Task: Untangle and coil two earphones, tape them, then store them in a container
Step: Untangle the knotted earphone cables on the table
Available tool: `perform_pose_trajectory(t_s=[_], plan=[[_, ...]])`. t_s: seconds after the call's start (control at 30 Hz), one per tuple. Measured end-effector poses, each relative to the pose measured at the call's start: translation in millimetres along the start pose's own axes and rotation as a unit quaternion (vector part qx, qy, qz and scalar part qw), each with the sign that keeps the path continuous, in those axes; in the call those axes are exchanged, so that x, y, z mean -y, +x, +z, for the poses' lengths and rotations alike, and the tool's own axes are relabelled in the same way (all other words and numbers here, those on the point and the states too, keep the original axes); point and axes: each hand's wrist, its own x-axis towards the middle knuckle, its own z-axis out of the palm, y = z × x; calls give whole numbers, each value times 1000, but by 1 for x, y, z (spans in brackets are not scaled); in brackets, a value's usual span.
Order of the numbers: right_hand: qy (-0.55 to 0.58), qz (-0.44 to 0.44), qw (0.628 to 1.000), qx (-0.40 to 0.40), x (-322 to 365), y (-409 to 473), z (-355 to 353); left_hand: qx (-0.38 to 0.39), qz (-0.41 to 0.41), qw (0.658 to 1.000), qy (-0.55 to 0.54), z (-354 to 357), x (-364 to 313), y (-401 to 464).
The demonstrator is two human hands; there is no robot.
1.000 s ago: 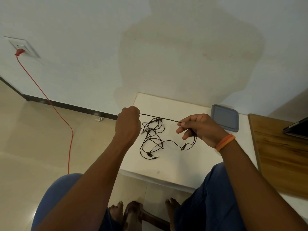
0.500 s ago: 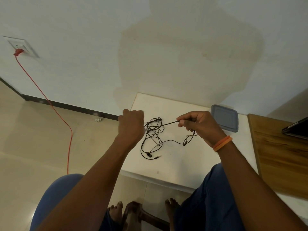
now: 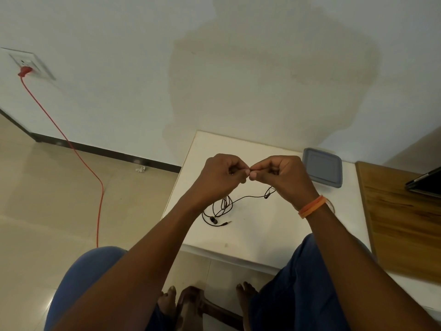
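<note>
**Hands pinched together on the cable, centre frame**

Your left hand (image 3: 220, 174) and right hand (image 3: 284, 175) meet fingertip to fingertip, both curled and pinching the thin black earphone cable (image 3: 248, 198). The rest of it hangs in tangled loops onto the white table (image 3: 262, 235) just below. The grey square lidded container (image 3: 322, 167) sits right of your hands.

Soft even indoor light; broad faint shadow on wall (image 3: 274, 75); wide-angle bending at edges; focus sharp, no glare.
</note>
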Motion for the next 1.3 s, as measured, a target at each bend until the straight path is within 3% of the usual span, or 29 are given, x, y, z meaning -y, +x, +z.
perform_pose_trajectory(t_s=[0.1,0.23,0.47,0.7,0.77,0.83,0.97,1.3], plan=[[-36,-5,999,-18,0,2,-3,8,-4,1000,29,-8,1,1],[-24,22,993,-111,-7,6,-23,-10,-20,999,45,-23,4,3],[-107,25,971,-214,-13,7,-50,-43,-26,996,72,-37,13,5],[-188,-65,921,-334,-9,7,-50,-71,-16,994,76,-32,18,5],[-168,-42,929,-328,-12,8,-51,-65,-16,994,90,-31,19,6],[-129,38,946,-294,-20,8,-53,-62,-16,994,88,-29,21,5],[-139,179,959,-170,-34,7,-53,-66,-12,996,62,-24,20,4],[-238,242,941,11,-37,8,-49,-54,-3,997,56,-19,17,2]])
